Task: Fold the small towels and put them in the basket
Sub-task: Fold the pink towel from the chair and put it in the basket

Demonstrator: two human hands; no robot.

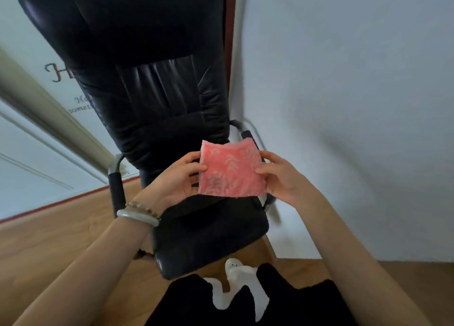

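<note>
A small pink towel (231, 169) with a pale leaf pattern is held up in the air above the seat of a black chair, folded to a rough square. My left hand (177, 178) grips its left edge, thumb on the front. My right hand (280, 176) grips its right edge the same way. No basket is in view.
A black leather office chair (157, 100) with metal armrests stands right in front of me, close to a white wall (344, 80) on the right. A white door with lettering is at the left. Wooden floor (49, 235) lies below. My dark trousers and white slippers (235, 284) show at the bottom.
</note>
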